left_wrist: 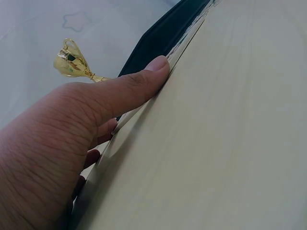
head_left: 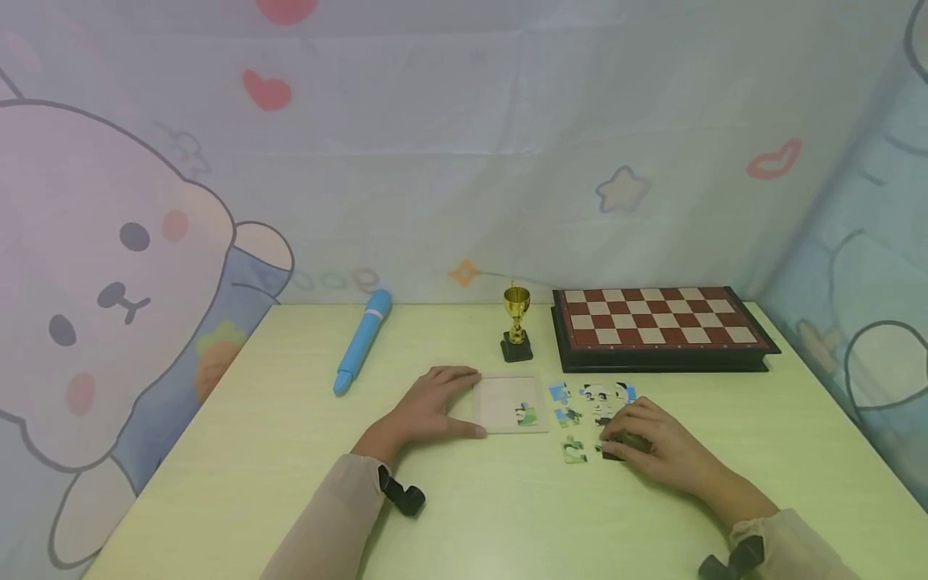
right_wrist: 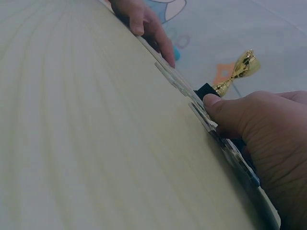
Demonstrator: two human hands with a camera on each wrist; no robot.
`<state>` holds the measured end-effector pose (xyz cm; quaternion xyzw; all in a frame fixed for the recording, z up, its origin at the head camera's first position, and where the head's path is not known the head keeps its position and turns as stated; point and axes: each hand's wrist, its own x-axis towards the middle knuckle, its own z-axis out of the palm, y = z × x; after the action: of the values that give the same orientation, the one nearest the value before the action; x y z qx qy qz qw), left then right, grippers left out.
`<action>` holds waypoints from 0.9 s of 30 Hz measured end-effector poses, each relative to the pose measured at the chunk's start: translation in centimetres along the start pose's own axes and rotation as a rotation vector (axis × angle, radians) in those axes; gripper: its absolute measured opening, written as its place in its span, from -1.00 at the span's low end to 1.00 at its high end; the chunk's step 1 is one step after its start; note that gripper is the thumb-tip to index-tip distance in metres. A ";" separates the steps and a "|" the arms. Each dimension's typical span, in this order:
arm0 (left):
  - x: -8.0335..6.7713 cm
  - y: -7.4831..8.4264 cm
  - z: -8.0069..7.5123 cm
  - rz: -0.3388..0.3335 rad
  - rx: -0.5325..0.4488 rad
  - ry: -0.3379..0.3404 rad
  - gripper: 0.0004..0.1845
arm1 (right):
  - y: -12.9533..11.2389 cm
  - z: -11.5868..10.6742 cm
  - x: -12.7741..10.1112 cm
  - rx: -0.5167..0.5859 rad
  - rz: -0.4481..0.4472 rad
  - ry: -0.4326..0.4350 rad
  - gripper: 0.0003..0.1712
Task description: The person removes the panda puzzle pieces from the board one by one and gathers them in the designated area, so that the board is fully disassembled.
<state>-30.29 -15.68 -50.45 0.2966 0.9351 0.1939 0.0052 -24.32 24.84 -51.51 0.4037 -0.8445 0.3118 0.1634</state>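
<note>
A shallow wooden puzzle tray (head_left: 499,400) lies on the pale table, with one panda piece (head_left: 527,414) set in its near right corner. My left hand (head_left: 437,405) rests flat at the tray's left edge, thumb (left_wrist: 125,88) pressed along its front rim. Right of the tray lie several loose puzzle pieces (head_left: 596,399), one of them (head_left: 574,451) apart at the front. My right hand (head_left: 648,445) bends over the nearest pieces, fingertips and thumb (right_wrist: 225,108) pinching a dark piece (head_left: 612,454) that lies on the table. Most of that piece is hidden under the fingers.
A small gold trophy (head_left: 517,324) stands just behind the tray. A folded chessboard (head_left: 656,316) lies at the back right, a blue pen (head_left: 362,339) at the back left. Cartoon-print cloth walls close in the table (head_left: 290,459) on three sides.
</note>
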 end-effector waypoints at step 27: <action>0.0 -0.1 0.0 -0.007 -0.003 -0.012 0.07 | -1.3 3.8 5.1 0.000 -0.193 0.103 -0.81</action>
<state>-30.29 -15.74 -50.50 0.2946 0.9357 0.1935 0.0118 -26.55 18.72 -51.20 0.4666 -0.7922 0.3150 0.2356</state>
